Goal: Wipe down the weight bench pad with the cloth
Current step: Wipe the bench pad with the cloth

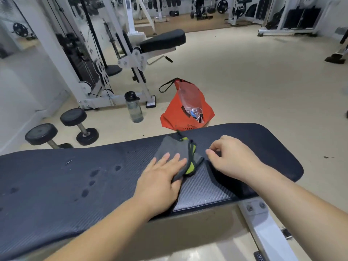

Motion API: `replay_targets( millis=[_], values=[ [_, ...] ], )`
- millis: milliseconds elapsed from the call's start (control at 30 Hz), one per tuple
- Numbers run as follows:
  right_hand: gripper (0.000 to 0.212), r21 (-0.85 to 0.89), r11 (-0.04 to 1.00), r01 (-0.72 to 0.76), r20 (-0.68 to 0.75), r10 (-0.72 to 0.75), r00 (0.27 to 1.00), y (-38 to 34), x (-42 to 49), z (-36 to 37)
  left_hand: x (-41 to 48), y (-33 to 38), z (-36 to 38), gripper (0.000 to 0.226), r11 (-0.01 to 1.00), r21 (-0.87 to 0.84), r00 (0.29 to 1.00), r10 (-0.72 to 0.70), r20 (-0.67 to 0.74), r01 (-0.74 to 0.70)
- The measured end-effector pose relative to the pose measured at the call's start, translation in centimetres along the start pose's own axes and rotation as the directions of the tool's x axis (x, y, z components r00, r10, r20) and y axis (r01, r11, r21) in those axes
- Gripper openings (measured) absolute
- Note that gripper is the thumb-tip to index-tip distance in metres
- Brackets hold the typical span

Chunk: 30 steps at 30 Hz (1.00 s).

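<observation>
Grey cloth with lime trim, black weave-textured pad, orange bag.

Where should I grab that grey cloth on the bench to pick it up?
Grab the bunched edge with the green trim on the cloth, coming from the right side. It stands up in folds there, while the left hand presses the flat part onto the bench pad.

No readable text in this view

The orange bag on the floor carries dark printed lettering along its lower front edge, but the bench pad cuts it off and the blur leaves no letter legible; the water bottle and the dumbbells bear no marking that can be made out
</observation>
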State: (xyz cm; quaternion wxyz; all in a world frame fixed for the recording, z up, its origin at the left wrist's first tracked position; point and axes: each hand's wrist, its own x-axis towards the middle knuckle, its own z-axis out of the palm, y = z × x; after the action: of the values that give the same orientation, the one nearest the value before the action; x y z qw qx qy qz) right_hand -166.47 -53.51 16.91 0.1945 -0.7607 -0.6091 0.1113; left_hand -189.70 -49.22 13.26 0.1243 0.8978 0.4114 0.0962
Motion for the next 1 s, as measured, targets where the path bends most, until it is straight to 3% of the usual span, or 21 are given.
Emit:
replay_targets(
  millis=[100, 167, 233, 300, 367, 467, 567, 633, 700, 767, 833, 900, 1000],
  values=[
    [0.024, 0.013, 1.0, -0.022, -0.001, 0.022, 1.0, -0.3, 0.2, -0.1, -3.4, -1.4, -2.1, 0.063, 0.953, -0.102, 0.94, 0.299, 0.162, -0.285],
    [0.023, 0.018, 1.0, -0.012, 0.014, 0.012, 1.0, -0.4, 0.1, 0.0, -2.2, -5.3, -3.5, 0.062, 0.947, -0.086, 0.921, 0.32, 0.221, -0.309],
    [0.022, 0.038, 0.999, 0.009, 0.039, -0.011, 0.999, -0.7, -0.1, 0.2, -0.4, -8.1, -3.9, 0.058, 0.996, -0.022, 0.988, 0.086, 0.125, -0.084],
    [0.021, 0.067, 0.998, 0.019, 0.057, -0.023, 0.998, -1.0, -0.2, 0.3, 0.4, -7.1, -3.1, 0.055, 0.977, -0.01, 0.977, -0.211, -0.03, 0.211],
    [0.02, 0.077, 0.997, 0.026, 0.054, -0.03, 0.998, -1.4, -0.1, 0.4, -0.7, -4.0, -1.3, 0.057, 0.964, 0.062, 0.964, -0.256, -0.074, 0.26],
    [0.02, 0.068, 0.997, 0.039, 0.054, -0.043, 0.998, -2.0, 0.2, 1.0, -4.7, -1.5, -1.1, 0.061, 0.993, 0.03, 0.993, 0.116, 0.022, -0.116],
    [0.022, 0.044, 0.998, 0.055, 0.09, -0.059, 0.994, -2.8, 0.5, 1.5, -3.9, -5.8, -3.4, 0.063, 0.919, -0.056, 0.888, 0.391, 0.242, -0.39],
    [0.022, 0.043, 0.997, 0.061, 0.098, -0.065, 0.993, -3.2, 0.6, 1.7, -1.5, -8.5, -4.0, 0.064, 0.959, 0.005, 0.935, 0.274, 0.227, -0.283],
    [0.021, 0.046, 0.997, 0.069, 0.103, -0.074, 0.992, -3.3, 0.7, 1.6, 0.9, -8.6, -3.4, 0.059, 0.999, 0.034, 0.995, -0.039, 0.092, 0.036],
    [0.021, 0.051, 0.996, 0.079, 0.108, -0.084, 0.991, -3.3, 0.9, 1.6, 2.4, -5.8, -2.4, 0.057, 0.946, 0.032, 0.946, -0.322, -0.02, 0.323],
    [0.02, 0.063, 0.994, 0.084, 0.102, -0.09, 0.991, -3.3, 1.1, 1.7, 2.5, -1.5, -1.3, 0.056, 0.906, 0.051, 0.906, -0.416, -0.075, 0.421],
    [0.022, 0.06, 0.996, 0.072, 0.078, -0.076, 0.994, -3.1, 1.4, 1.8, 1.2, 2.2, -0.1, 0.057, 0.944, 0.102, 0.947, -0.304, -0.104, 0.314],
    [0.034, 0.008, 0.999, 0.035, 0.055, -0.036, 0.998, -2.6, 1.8, 1.9, -0.4, 1.9, -0.2, 0.062, 0.997, 0.076, 1.0, 0.011, 0.014, -0.012]
  ],
)
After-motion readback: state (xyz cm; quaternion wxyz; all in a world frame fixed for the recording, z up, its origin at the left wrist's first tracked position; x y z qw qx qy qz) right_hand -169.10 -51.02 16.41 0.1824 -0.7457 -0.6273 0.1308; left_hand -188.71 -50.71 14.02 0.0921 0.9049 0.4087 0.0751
